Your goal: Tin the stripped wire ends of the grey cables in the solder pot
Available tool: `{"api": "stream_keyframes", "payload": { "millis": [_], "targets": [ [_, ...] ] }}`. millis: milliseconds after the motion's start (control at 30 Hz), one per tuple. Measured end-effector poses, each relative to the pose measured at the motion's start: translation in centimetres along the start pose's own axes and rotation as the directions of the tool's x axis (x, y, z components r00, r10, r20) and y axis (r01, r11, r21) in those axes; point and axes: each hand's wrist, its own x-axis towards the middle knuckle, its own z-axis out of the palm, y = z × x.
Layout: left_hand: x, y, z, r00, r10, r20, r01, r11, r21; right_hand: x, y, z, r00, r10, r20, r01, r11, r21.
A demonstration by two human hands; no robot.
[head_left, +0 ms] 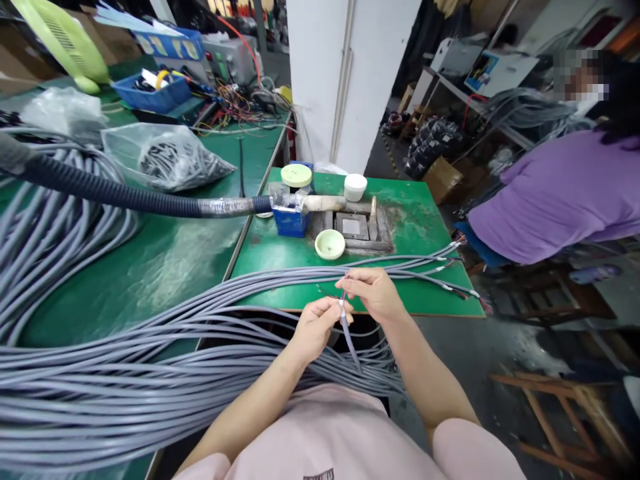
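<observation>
A grey cable [351,343] rises from the bundle near my body, its white-banded end pinched in my left hand [319,325]. Just above and to the right, my right hand [374,293] has its fingers closed on the thin coloured wires [344,293] that come out of that cable end. Behind my hands, several grey cables [290,275] lie across the green table [410,220], their stripped ends at its right edge. A larger bundle of grey cables [150,387] runs from the left to beneath my hands.
Beyond my hands are a pale green dish [330,245], a metal-framed pit [353,227], a white tub [355,187] and a blue box [291,222]. A ribbed hose [125,197] crosses from the left. A person in purple [565,193] is at the right, above a wooden stool [565,407].
</observation>
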Motion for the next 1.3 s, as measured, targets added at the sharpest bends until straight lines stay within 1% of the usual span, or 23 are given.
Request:
{"api": "stream_keyframes", "payload": {
  "millis": [133, 200, 367, 467, 567, 667, 733, 833, 933, 1033, 1133, 1233, 1300],
  "targets": [
    [0.2, 0.1, -0.3, 0.997, 0.03, -0.077, -0.038, 0.994, -0.107, -0.3, 0.3, 0.6, 0.992, -0.102, -0.068, 0.097, 0.992, -0.077],
    [0.3, 0.1, -0.4, 0.996, 0.026, -0.091, -0.039, 0.989, -0.146, -0.5, 0.3, 0.8, 0.988, -0.124, -0.087, 0.113, 0.985, -0.129],
    [0.6, 0.1, -0.7, 0.997, -0.014, -0.075, -0.005, 0.969, -0.247, -0.9, 0.7, 0.8, 0.982, -0.127, -0.139, 0.094, 0.97, -0.223],
    [0.6, 0.3, -0.8, 0.998, -0.018, -0.065, -0.001, 0.959, -0.284, -1.4, 0.9, 0.4, 0.962, -0.2, -0.185, 0.131, 0.936, -0.328],
    [0.7, 0.4, -0.9, 0.998, -0.011, -0.06, -0.007, 0.957, -0.29, -1.9, 0.8, 0.2, 0.935, -0.32, -0.156, 0.214, 0.855, -0.472],
    [0.8, 0.3, -1.0, 0.997, -0.002, -0.071, -0.017, 0.964, -0.264, -2.0, 0.1, 0.3, 0.921, -0.38, -0.082, 0.28, 0.796, -0.536],
    [0.9, 0.0, -1.1, 0.995, 0.015, -0.098, -0.036, 0.977, -0.211, -1.6, -0.6, 0.6, 0.921, -0.383, -0.068, 0.288, 0.789, -0.543],
    [1.1, -0.6, -1.4, 0.988, 0.061, -0.14, -0.074, 0.993, -0.092, -0.7, -1.6, 1.2, 0.94, -0.328, -0.092, 0.233, 0.818, -0.526],
    [1.1, -1.3, -1.7, 0.986, 0.119, -0.117, -0.12, 0.993, 0.0, 0.4, -2.1, 1.8, 0.96, -0.256, -0.108, 0.17, 0.848, -0.502],
    [1.0, -1.6, -2.0, 0.982, 0.168, -0.08, -0.164, 0.985, 0.059, 1.0, -2.3, 2.1, 0.968, -0.239, -0.08, 0.17, 0.852, -0.495],
    [1.0, -1.6, -2.1, 0.976, 0.198, -0.089, -0.19, 0.978, 0.091, 1.1, -2.0, 2.1, 0.97, -0.226, -0.093, 0.158, 0.87, -0.468],
    [1.3, -1.5, -2.2, 0.969, 0.19, -0.157, -0.179, 0.981, 0.08, 0.9, -1.6, 1.8, 0.959, -0.242, -0.146, 0.158, 0.887, -0.434],
    [1.4, -1.5, -2.1, 0.966, 0.168, -0.195, -0.16, 0.985, 0.056, 0.6, -1.3, 1.6, 0.951, -0.269, -0.155, 0.18, 0.885, -0.43]
  ]
}}
